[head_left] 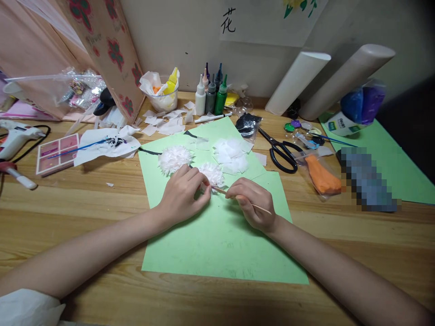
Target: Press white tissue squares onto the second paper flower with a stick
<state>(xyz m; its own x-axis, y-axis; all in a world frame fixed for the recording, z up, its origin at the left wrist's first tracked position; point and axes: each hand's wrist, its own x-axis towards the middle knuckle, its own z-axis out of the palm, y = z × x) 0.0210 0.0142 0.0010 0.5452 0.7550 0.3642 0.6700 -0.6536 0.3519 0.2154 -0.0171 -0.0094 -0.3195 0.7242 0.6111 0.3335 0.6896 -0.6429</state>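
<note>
My right hand (254, 201) is closed round a thin wooden stick (263, 209), held like a pen. Its tip points left and meets the near edge of a small ruffled white paper flower (212, 173). Thumb and forefinger of my left hand (185, 190) pinch that flower at its lower edge; the pinched spot is partly hidden. Just behind my left hand lies another ruffled white paper flower (174, 158), with a black stem (150, 151) pointing left. Loose white paper petals (231, 156) are piled to the right. All this rests on green paper sheets (217, 249).
Black scissors (283, 156) and a bagged orange clay lump (322, 174) lie to the right. Behind are paper scraps (166, 122), paint bottles (210, 97) and a plastic cup (163, 97). A pink palette (56, 154) and a glue gun (18, 136) lie left.
</note>
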